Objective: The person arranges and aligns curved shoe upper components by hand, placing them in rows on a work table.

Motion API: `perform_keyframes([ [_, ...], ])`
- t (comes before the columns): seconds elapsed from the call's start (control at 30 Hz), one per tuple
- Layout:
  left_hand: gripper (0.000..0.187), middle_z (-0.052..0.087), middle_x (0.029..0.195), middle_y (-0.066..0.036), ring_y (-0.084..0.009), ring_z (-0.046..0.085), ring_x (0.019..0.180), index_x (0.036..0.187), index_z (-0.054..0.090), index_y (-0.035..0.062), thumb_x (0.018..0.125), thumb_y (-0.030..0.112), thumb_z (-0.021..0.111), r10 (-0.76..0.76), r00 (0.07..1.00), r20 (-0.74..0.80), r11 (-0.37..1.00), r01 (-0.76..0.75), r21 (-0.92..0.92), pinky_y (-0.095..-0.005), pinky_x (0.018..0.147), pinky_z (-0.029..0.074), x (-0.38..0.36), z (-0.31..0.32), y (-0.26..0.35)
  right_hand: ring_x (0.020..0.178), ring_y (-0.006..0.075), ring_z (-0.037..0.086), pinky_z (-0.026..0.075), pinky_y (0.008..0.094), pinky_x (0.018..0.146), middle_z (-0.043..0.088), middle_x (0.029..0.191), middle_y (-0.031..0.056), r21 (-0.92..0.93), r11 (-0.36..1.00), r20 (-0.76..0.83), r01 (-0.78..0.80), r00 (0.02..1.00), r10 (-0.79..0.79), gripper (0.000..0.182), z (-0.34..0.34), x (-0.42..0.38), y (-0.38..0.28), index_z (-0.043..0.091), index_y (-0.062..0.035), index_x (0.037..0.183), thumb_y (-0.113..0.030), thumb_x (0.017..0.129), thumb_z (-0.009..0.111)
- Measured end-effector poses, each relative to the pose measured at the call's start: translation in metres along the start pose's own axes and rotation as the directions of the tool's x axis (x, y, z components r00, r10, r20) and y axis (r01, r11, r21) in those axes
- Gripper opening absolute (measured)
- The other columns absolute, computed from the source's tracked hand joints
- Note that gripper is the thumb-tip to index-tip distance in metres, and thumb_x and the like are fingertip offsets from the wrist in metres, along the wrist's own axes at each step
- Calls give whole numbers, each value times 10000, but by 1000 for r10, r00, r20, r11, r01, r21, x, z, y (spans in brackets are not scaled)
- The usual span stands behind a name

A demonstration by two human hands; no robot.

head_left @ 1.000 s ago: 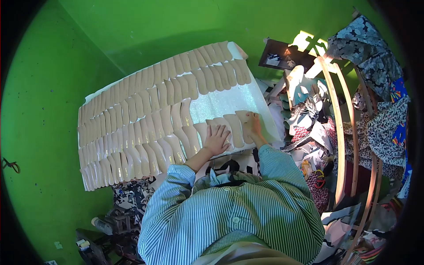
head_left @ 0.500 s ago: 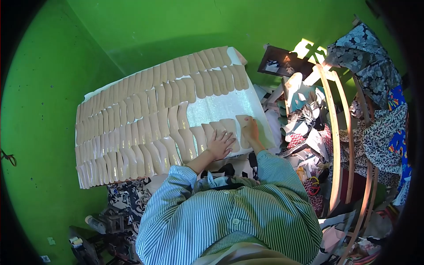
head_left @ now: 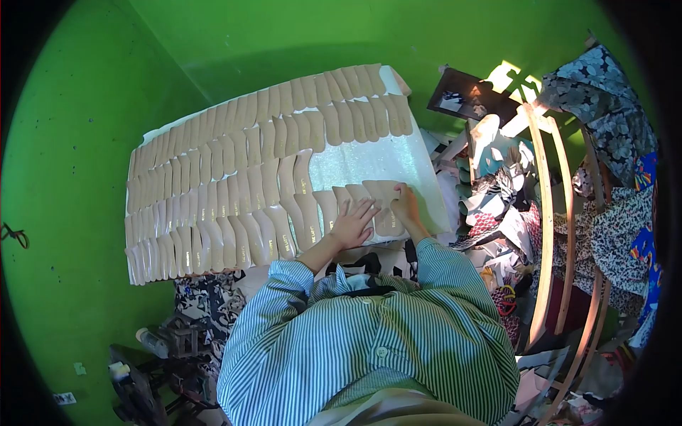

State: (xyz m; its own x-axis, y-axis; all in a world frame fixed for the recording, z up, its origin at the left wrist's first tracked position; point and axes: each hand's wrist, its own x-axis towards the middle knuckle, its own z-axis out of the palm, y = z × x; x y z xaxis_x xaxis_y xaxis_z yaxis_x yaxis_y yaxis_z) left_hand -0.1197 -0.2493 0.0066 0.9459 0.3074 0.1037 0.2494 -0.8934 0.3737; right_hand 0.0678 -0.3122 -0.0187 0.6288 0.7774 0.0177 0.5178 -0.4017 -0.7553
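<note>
A white glittery board (head_left: 369, 162) leans against the green wall, covered in overlapping rows of beige shoe insole pieces (head_left: 234, 177). My left hand (head_left: 353, 221) lies flat with fingers spread on the pieces in the lowest row. My right hand (head_left: 406, 206) presses on the rightmost beige piece (head_left: 387, 193) of that row, fingers on its upper edge. Both sleeves are blue-and-white striped.
A heap of patterned fabric scraps and cut pieces (head_left: 497, 206) lies to the right, with curved wooden hoops (head_left: 550, 213) standing over it. A dark framed panel (head_left: 469, 99) leans at the back right. Clutter and a bottle (head_left: 153, 342) sit at the lower left.
Both hands stay on the lowest row; my left hand's fingers have spread wider over the pieces, and my right hand keeps pressing the end piece. The camera view has shifted slightly.
</note>
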Motion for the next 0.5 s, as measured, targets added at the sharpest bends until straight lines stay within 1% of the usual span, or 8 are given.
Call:
perform_keyframes([
  [0.07, 534, 271, 1375, -108, -274, 250, 1280, 1291, 342, 148, 793, 288, 476, -33, 998, -45, 999, 33, -12, -579, 985, 148, -7, -6, -3, 955, 308, 481, 382, 388, 824, 507, 1012, 159, -178, 982, -29, -62, 998, 58, 338, -3, -1, -11, 517, -69, 975, -31, 639, 525],
  [0.1, 525, 277, 1367, -114, -278, 243, 1283, 1278, 350, 139, 791, 281, 481, -88, 994, -65, 996, 87, -10, -576, 982, 150, -12, -8, -5, 955, 308, 481, 382, 388, 824, 507, 1012, 159, -176, 983, -20, -56, 998, 53, 338, -2, -3, -18, 517, -69, 975, -31, 639, 525],
  [0.17, 515, 283, 1359, -120, -281, 236, 1285, 1266, 358, 129, 789, 275, 486, -155, 984, -90, 988, 155, -4, -572, 980, 153, -20, -13, -11, 1071, 313, 383, 304, 428, 891, 424, 1146, 146, -376, 925, -189, -49, 982, -25, 331, 3, -9, -34, 528, -90, 986, -86, 655, 541],
  [0.27, 497, 305, 1321, -139, -320, 237, 1269, 1242, 374, 133, 782, 274, 499, -240, 959, -150, 969, 245, 22, -571, 981, 142, -33, -15, -22, 1125, 325, 315, 240, 461, 918, 372, 1207, 131, -366, 927, -122, 87, 983, -140, 340, 17, -9, -50, 535, -105, 995, -115, 655, 545],
  [0.3, 497, 305, 1321, -139, -320, 237, 1269, 1242, 374, 133, 782, 274, 499, -251, 956, -154, 966, 257, 26, -571, 981, 142, -37, -16, -24, 1125, 325, 315, 240, 461, 918, 372, 1207, 131, -362, 927, -113, 98, 982, -148, 340, 21, -10, -57, 535, -105, 995, -115, 655, 545],
  [0.37, 512, 293, 1316, -155, -318, 228, 1268, 1242, 370, 133, 770, 271, 511, -347, 911, -223, 929, 367, 54, -573, 979, 137, -46, -18, -27, 1107, 315, 343, 245, 448, 908, 400, 1172, 127, -362, 892, -15, 272, 955, -297, 352, 32, -14, -71, 549, -99, 986, -113, 634, 566],
  [0.43, 541, 282, 1316, -164, -333, 214, 1263, 1246, 361, 133, 752, 281, 525, -386, 891, -241, 904, 417, 94, -576, 979, 132, -55, -22, -33, 1112, 312, 340, 244, 447, 908, 393, 1184, 128, -331, 877, 62, 348, 935, -348, 349, 44, -21, -84, 545, -108, 989, -117, 641, 564],
  [0.5, 568, 292, 1308, -163, -353, 222, 1244, 1249, 358, 134, 732, 288, 534, -490, 809, -326, 844, 533, 54, -580, 972, 137, -65, -23, -35, 1117, 308, 337, 244, 445, 907, 386, 1195, 128, -294, 856, 143, 425, 905, -401, 346, 56, -28, -95, 541, -117, 992, -122, 647, 562],
])
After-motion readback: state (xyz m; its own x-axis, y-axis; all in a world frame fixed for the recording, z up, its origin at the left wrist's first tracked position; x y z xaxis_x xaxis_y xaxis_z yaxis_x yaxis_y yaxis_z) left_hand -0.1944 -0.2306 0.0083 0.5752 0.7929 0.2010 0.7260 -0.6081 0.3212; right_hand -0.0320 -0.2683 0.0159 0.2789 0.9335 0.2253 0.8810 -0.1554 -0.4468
